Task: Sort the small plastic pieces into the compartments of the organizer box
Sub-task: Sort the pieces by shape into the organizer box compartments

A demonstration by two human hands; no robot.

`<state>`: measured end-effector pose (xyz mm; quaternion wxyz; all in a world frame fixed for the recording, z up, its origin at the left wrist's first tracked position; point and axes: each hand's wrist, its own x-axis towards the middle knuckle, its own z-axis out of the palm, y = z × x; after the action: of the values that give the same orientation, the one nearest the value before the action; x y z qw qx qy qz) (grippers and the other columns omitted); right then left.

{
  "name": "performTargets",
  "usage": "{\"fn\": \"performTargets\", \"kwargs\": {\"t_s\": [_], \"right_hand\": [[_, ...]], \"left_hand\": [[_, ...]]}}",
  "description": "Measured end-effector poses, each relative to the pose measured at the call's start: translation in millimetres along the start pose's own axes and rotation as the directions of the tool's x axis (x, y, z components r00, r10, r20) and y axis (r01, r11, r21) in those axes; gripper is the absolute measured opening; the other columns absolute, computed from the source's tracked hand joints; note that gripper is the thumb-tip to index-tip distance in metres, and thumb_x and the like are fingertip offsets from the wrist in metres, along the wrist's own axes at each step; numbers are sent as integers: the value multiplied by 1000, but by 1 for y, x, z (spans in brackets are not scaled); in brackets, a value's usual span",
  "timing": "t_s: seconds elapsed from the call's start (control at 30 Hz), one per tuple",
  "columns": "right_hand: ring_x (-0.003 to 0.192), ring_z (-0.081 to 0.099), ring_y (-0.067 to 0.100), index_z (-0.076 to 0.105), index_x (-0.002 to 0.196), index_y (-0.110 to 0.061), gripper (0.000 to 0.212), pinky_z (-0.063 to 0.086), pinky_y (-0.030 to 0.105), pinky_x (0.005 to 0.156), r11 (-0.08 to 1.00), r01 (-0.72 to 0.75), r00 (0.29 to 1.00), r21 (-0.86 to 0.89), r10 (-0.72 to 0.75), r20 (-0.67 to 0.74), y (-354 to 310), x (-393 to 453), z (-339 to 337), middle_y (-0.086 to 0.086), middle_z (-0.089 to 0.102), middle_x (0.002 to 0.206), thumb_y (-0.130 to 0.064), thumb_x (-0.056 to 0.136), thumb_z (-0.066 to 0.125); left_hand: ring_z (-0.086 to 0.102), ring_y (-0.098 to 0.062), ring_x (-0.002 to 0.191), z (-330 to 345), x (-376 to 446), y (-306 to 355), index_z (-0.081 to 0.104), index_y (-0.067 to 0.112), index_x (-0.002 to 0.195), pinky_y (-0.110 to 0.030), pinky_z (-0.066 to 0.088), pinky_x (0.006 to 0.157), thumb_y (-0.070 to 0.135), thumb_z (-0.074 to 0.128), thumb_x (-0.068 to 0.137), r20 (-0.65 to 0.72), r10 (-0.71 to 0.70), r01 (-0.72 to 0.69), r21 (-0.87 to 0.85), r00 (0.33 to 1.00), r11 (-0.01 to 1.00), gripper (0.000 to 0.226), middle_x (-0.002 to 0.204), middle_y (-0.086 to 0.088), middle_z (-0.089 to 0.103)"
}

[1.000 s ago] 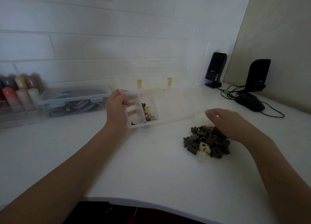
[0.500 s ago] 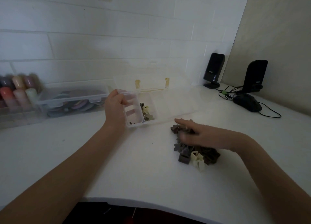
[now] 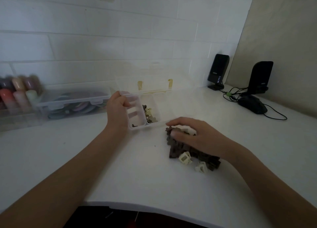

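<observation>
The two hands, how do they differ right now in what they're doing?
The left hand is curled around the end wall of the clear organizer box, holding it; the right hand lies palm down, fingers spread, on the pile of small pieces. The left sits further back, toward the wall; the right is nearer, beside the box. Both are bare and over the white table.

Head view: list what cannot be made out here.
- Pile of pieces: its top is covered by the right hand; whether the fingers grip a piece is hidden.
- Organizer box: its left end is behind the left hand; the clear right end fades into glare.
- Bottles at far left: blurred, cut by the edge.
</observation>
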<state>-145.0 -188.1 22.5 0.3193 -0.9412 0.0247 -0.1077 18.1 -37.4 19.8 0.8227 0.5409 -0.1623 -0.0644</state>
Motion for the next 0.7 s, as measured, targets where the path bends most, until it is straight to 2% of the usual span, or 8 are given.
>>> {"fn": "performTargets", "kwargs": {"t_s": [0.1, 0.17, 0.23, 0.3, 0.37, 0.43, 0.6, 0.7], "right_hand": [[107, 55, 0, 63, 114, -30, 28, 41, 24, 95, 996, -76, 993, -43, 72, -94, 7, 2, -7, -17, 63, 116, -37, 96, 43], [109, 53, 1, 60, 121, -29, 28, 37, 15, 91, 984, -107, 994, -140, 104, -33, 13, 2, -8, -15, 60, 120, -30, 96, 47], [104, 54, 0, 60, 121, -27, 29, 36, 5, 84, 984, -88, 996, -158, 86, -19, 16, 3, -6, -14, 62, 118, -24, 93, 54], [96, 59, 2, 65, 115, -27, 29, 43, 9, 81, 993, -45, 997, -108, 37, -69, 15, 4, -6, -10, 66, 109, -17, 88, 61], [88, 60, 6, 68, 109, -25, 32, 51, 19, 79, 999, -14, 994, -44, 9, -108, 11, 4, -7, -7, 68, 98, -7, 84, 64], [86, 62, 7, 70, 106, -22, 35, 53, 21, 79, 1000, 25, 991, -7, -26, -135, 8, 3, -7, -5, 68, 91, 2, 81, 65], [89, 66, 9, 70, 100, -22, 34, 55, 20, 80, 983, 69, 973, 171, -28, -229, 4, 4, -6, 3, 67, 94, -1, 73, 75], [73, 71, 17, 71, 89, -13, 24, 56, 20, 69, 927, 103, 948, 361, 18, -317, -2, 4, -9, 4, 70, 80, -5, 68, 80]], "left_hand": [[54, -28, 84, 1, -1, 0, 50, 15, 68, -35, 48, 69, 9, 37, 48, -1, -4, 4, -12, 1000, 1000, 24, 74, -4, 57], [54, -28, 85, 1, -1, 1, 50, 15, 68, -35, 48, 70, 9, 37, 48, -1, -3, 3, -7, 1000, 1000, 25, 74, -4, 57], [54, -28, 84, 1, -1, 1, 49, 15, 68, -36, 48, 70, 9, 37, 48, -4, -2, 2, -3, 1000, 1000, 25, 74, -4, 57], [54, -28, 84, 1, -1, 0, 49, 15, 68, -36, 49, 70, 9, 36, 48, -4, -1, 1, 3, 1000, 1000, 24, 76, -5, 56], [54, -28, 84, 0, -2, 1, 49, 15, 68, -35, 49, 69, 8, 36, 48, -2, 2, -2, 5, 1000, 1000, 24, 77, -6, 56], [55, -28, 84, 0, -2, 1, 49, 15, 67, -36, 49, 70, 8, 36, 48, -2, 2, -2, 4, 1000, 1000, 24, 76, -5, 57], [55, -28, 83, 0, -2, 2, 49, 14, 68, -36, 51, 70, 8, 36, 49, 7, 7, -7, 3, 1000, 1000, 24, 77, -5, 56], [54, -27, 83, 1, -2, 2, 48, 14, 69, -35, 51, 68, 8, 36, 48, 11, 9, -9, -8, 1000, 1000, 25, 77, -6, 55]]}}
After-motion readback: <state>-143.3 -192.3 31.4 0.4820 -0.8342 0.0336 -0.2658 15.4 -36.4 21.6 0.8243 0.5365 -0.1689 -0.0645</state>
